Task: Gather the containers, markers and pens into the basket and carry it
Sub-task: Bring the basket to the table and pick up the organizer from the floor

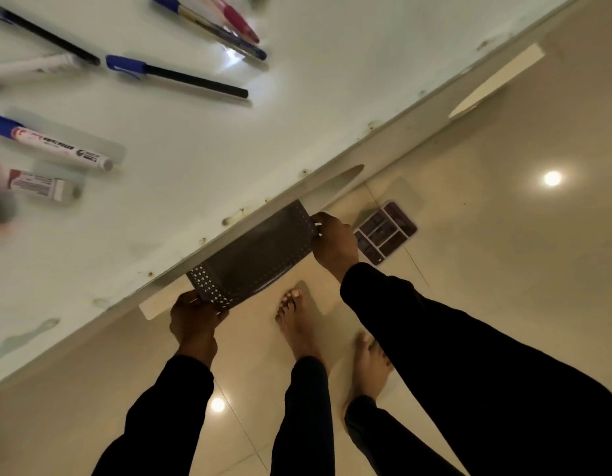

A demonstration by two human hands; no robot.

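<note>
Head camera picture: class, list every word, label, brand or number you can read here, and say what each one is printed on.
White marker with blue cap: black print along the barrel and a round logo, too blurred to read.
Small white box with red label: lines of print, too blurred to read.
Dark perforated plastic basket, held by left hand and right hand: no text.
Nothing here can be quoted.

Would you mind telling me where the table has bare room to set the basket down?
The table is bare along its near edge, just above the basket held by the left hand and right hand, up to the black pen. The far-right stretch is bare too. The left side is crowded with the whiteboard marker and other pens.
</note>
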